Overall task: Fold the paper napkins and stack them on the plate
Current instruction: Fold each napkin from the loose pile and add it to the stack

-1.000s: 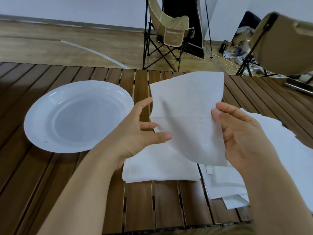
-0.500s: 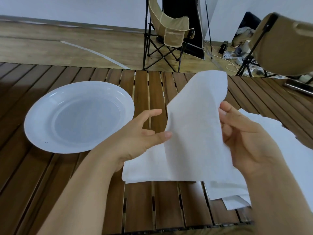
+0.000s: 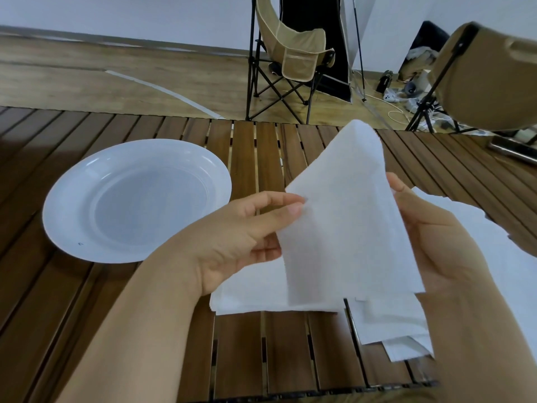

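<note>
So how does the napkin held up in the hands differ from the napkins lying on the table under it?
The held napkin is up in the air, pinched by the left hand and right hand; the table napkins lie flat, untouched. The held napkin bends over; the table napkins overlap in a loose pile. All are plain white paper.

One white paper napkin [image 3: 345,228] is held up above the table, bent over itself so that its rounded fold points up and away. Its lower edge hangs down over the other napkins. A flat pile of white napkins [image 3: 261,289] lies on the wooden slats under it, and more loose napkins [image 3: 389,324] lie spread to the right, with their corners not aligned. The white round plate [image 3: 72,196] stands to the left, near the pile but apart from it.
</note>
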{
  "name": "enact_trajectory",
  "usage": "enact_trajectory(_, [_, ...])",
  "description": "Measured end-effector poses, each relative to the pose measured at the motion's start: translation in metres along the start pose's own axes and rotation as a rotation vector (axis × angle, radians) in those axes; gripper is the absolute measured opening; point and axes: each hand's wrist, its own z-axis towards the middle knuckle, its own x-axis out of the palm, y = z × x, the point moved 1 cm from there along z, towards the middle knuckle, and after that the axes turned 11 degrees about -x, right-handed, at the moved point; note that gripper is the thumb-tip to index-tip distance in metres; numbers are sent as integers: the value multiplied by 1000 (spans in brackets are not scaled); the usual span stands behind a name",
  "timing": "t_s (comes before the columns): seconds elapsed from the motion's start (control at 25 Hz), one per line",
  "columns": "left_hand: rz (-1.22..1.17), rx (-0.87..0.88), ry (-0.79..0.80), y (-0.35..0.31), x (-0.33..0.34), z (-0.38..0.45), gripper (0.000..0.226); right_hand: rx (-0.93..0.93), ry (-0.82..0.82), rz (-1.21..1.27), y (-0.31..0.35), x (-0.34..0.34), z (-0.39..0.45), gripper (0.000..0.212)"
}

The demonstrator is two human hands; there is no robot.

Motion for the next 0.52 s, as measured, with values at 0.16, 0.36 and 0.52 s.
enact_trajectory(0.16, [-38,49,-167,1,-8,3,35,38,-184,-121,-10,-2,2,9])
enact_trajectory(0.36, [32,115,-438,4,-13,7,22,102,-381,-208,-19,-2,6,9])
enact_trajectory(0.52, [292,214,-687,7,-17,9,7,104,-359,-417,-22,-4,6,23])
